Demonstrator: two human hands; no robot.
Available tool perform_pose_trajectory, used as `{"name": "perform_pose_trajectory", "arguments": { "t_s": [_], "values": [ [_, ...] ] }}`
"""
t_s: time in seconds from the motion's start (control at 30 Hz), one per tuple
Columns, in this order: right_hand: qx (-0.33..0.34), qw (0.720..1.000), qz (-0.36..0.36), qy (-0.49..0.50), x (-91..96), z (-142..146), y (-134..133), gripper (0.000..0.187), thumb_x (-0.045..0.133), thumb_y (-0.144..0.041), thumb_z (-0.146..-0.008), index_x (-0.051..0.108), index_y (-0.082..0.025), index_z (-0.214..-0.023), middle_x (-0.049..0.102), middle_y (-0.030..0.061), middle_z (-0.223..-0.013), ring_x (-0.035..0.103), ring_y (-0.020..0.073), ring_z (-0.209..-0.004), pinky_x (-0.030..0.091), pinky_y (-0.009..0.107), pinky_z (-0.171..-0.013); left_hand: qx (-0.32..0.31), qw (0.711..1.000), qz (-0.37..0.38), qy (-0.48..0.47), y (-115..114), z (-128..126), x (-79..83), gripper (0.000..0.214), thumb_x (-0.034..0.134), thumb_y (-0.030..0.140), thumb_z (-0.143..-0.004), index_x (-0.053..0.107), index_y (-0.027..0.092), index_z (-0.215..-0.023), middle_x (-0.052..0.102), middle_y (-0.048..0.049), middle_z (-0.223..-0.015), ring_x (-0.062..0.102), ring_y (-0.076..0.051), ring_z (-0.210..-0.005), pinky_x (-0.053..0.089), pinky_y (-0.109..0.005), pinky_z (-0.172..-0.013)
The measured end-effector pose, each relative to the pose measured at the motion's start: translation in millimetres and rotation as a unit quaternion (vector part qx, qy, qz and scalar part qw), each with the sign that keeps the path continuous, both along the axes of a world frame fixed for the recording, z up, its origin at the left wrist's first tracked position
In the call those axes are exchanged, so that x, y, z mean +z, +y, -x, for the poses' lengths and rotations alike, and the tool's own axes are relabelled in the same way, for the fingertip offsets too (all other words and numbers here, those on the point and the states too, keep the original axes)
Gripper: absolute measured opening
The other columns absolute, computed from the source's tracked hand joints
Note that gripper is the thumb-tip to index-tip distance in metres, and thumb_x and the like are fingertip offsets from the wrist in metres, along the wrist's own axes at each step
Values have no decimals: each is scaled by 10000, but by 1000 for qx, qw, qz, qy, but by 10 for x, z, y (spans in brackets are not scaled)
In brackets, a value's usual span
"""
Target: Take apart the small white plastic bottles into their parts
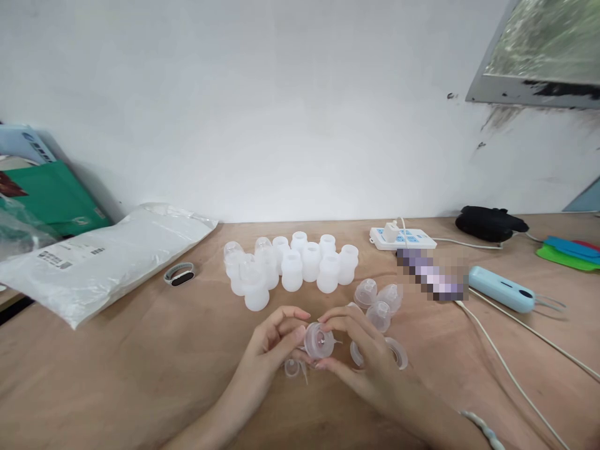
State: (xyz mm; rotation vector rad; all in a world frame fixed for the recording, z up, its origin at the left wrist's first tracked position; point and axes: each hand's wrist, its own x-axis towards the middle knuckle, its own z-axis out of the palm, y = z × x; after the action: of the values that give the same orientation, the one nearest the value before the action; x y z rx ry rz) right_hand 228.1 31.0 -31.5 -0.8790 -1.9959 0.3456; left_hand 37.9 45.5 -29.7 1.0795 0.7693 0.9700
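My left hand (pixel 272 342) and my right hand (pixel 360 350) meet over the wooden table (pixel 140 375), both pinching one small translucent plastic cap (pixel 319 340) between their fingertips. A tiny clear piece (pixel 291 367) lies on the table just under my left fingers. Two clear rings (pixel 397 351) rest beside my right hand. Several loose translucent domed caps (pixel 377 300) lie just beyond my right hand. Further back stands a cluster of several white, bottle-shaped plastic pieces (pixel 293 264).
A white plastic bag (pixel 103 259) and a wristband (pixel 179 274) lie at the left, green packages (pixel 51 197) behind. At the right are a power strip (pixel 402 237), a white cable (pixel 506 369), a light-blue device (pixel 502 289) and a black object (pixel 487 223).
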Motion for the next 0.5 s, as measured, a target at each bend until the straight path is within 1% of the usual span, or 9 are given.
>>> {"name": "perform_pose_trajectory", "arguments": {
  "t_s": [0.13,0.23,0.3,0.37,0.43,0.5],
  "values": [
    [8,1000,2,-2,-8,-12,13,182,691,-269,-881,605,-228,-1036,695,71,-992,677,217,-951,585,327,-794,-14,999,-33,19,3,-2,-59,356,849,363,-719,639,180,-940,710,-22,-856,641,-141,-765,524,-223,-660],
    [1,1000,6,-15,0,-29,-4,147,637,-217,-911,614,-231,-1056,701,81,-1055,683,208,-991,585,313,-813,-10,999,-29,29,12,-5,-78,367,849,373,-717,651,171,-950,710,-37,-886,646,-158,-812,541,-251,-707],
    [-6,1000,-5,-21,-7,-38,-13,163,586,-150,-925,617,-226,-1066,702,84,-1068,684,201,-993,583,307,-815,-8,999,-28,30,9,-8,-72,368,847,368,-718,650,171,-959,713,-37,-895,653,-163,-821,546,-272,-743],
    [-16,999,-26,-22,-22,-45,-17,191,564,-100,-914,622,-218,-1052,696,89,-1064,683,200,-975,581,308,-806,-12,999,-37,34,-8,-17,-61,355,844,339,-720,641,177,-962,715,-33,-877,655,-165,-811,537,-272,-738],
    [-26,999,-42,-19,-34,-49,-19,186,568,-75,-892,630,-204,-1011,676,100,-1063,675,204,-961,577,308,-794,-15,997,-55,45,-36,-29,-54,342,837,295,-722,627,189,-970,713,-25,-850,648,-165,-787,517,-264,-709],
    [-23,999,-46,-8,-36,-49,-23,188,563,-53,-875,629,-189,-986,656,101,-1029,669,194,-929,572,292,-774,-1,994,-90,68,-69,-41,-56,362,836,253,-710,625,205,-1000,695,-21,-881,636,-172,-806,498,-266,-709]
  ]
}}
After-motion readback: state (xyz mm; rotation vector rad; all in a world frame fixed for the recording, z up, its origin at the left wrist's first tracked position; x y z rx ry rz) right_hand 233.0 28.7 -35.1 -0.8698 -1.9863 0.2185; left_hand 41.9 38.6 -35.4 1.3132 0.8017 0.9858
